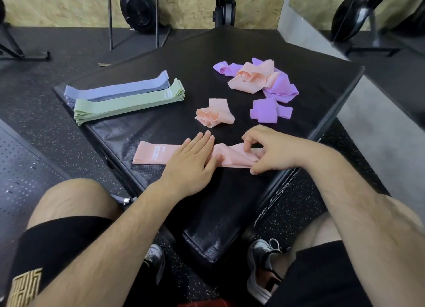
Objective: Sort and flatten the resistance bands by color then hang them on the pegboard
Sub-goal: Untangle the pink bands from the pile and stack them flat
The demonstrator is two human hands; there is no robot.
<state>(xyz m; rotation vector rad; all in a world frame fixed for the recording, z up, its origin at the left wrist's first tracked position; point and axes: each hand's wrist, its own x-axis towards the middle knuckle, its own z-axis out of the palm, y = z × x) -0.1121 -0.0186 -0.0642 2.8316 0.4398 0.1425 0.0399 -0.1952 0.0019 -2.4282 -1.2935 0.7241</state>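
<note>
A peach resistance band (154,154) lies along the near edge of the black padded bench (174,60). My left hand (192,163) presses flat on its middle with straight fingers. My right hand (266,151) pinches the band's twisted right end. At the far left lie a flat blue-grey stack (119,88) and a flat green stack (128,102). A crumpled peach band (213,116) and a folded purple band (269,110) sit mid-bench. Behind them is a tangled heap of peach bands (255,77) and purple bands (281,88).
My knees flank the bench's narrow near end. A black perforated board (18,168) lies on the rubber floor at left. Gym machine frames (140,9) stand along the back wall, and a mirror (368,7) is at right.
</note>
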